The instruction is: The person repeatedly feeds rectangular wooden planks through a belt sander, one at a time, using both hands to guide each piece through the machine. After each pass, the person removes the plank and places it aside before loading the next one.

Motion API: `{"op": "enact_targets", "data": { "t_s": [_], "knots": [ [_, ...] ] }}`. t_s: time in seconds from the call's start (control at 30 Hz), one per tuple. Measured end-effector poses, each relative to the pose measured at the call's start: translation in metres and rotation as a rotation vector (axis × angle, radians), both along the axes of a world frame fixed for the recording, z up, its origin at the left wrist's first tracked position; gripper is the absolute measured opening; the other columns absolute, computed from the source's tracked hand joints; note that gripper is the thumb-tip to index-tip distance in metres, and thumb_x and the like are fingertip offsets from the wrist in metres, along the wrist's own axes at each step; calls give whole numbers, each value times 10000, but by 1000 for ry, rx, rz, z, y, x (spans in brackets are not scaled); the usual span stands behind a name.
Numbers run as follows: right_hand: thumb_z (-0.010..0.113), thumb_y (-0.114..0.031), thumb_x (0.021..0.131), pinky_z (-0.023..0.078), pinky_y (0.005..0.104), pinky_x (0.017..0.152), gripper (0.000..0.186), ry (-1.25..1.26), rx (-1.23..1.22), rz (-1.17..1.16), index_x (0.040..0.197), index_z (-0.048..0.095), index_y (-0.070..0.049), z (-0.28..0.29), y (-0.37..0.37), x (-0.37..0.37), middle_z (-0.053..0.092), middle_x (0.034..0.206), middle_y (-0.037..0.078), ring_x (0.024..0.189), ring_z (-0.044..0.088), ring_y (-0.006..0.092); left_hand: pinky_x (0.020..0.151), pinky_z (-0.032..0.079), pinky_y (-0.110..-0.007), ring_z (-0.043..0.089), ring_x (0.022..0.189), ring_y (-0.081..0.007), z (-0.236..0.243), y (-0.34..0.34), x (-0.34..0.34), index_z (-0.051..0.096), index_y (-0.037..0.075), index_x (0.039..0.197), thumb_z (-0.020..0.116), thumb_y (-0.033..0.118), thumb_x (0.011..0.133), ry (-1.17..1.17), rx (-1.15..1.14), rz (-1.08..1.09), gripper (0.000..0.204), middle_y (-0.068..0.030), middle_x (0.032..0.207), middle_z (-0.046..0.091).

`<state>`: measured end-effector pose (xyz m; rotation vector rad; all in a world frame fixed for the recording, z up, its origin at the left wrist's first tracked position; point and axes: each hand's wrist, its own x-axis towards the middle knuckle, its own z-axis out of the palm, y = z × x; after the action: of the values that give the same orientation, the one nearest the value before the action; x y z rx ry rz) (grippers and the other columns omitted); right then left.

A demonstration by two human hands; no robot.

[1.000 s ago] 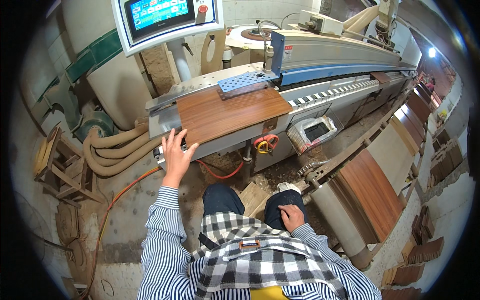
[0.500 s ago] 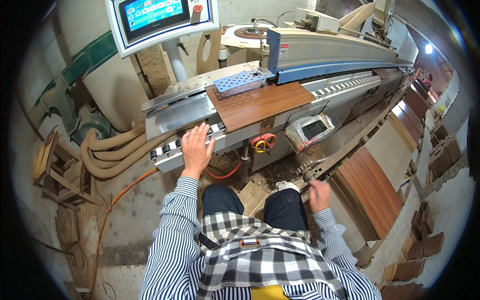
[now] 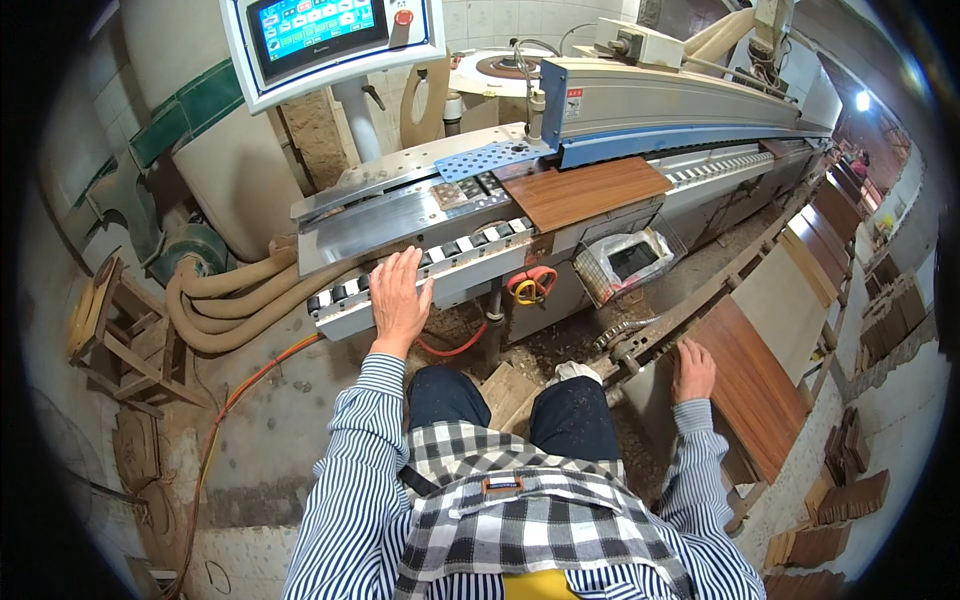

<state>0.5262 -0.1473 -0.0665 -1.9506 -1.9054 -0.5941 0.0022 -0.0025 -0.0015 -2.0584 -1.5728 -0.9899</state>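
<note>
My left hand (image 3: 400,295) lies with outstretched fingers on the roller rail (image 3: 470,247) along the front of an edge-banding machine (image 3: 680,105). To the right of that hand, a brown wood-grain panel (image 3: 585,192) sits flat on the machine, part of it near the blue pressure beam. My right hand (image 3: 693,370) is at the left edge of another brown panel (image 3: 750,385), which tops a stack on the right. Its fingers are slightly bent and hold nothing that I can see. Whether they touch the panel, I cannot tell.
A control screen (image 3: 318,25) stands at the upper left. Scissors with red and yellow handles (image 3: 530,287) hang below the rail, beside a wire basket (image 3: 628,262). Thick hoses (image 3: 235,310) and an orange cable (image 3: 235,395) run on the left. More panels (image 3: 780,270) line the right.
The panel on the machine has slid right, away from my left hand, baring more rollers. My right hand has moved right, from near my knee to the stack's edge. My left hand stays put.
</note>
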Motion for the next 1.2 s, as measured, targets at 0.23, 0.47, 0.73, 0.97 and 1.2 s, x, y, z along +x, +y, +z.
{"op": "enact_targets", "data": {
  "t_s": [0.23,0.47,0.73,0.97,1.2],
  "knots": [
    [672,-43,799,433,430,969,325,222,75,145,1123,640,-38,37,-76,-68,641,1146,137,1097,575,333,1097,296,-452,457,1274,-288,-2,-1,-2,513,90,1335,689,231,845,-47,-5,-8,540,-87,1346,549],
    [632,-481,916,486,243,572,412,2085,311,-202,964,649,-72,-8,-120,-22,696,790,40,637,612,104,1097,298,-456,459,1264,-284,-2,0,-3,519,81,1327,687,230,843,-48,-9,-7,534,-89,1336,549],
    [658,-305,928,510,255,566,193,2221,504,-207,899,631,-117,-25,-123,-3,719,828,59,647,645,107,1101,298,-456,458,1265,-288,-4,1,-1,518,80,1327,687,224,841,-54,2,-9,534,-90,1335,549],
    [697,-386,883,520,279,582,281,2381,478,-172,985,638,-131,-18,-154,-39,705,832,43,665,647,143,1104,297,-454,455,1274,-293,-4,0,-4,509,88,1337,687,223,841,-48,-14,-11,544,-90,1349,541],
    [729,-293,871,503,268,631,276,2241,553,-165,1071,627,-132,-28,-175,1,676,941,-16,725,613,117,1106,295,-464,443,1287,-308,1,-1,-4,513,71,1328,680,216,849,-53,-34,-44,528,-113,1353,536]
  ]
}}
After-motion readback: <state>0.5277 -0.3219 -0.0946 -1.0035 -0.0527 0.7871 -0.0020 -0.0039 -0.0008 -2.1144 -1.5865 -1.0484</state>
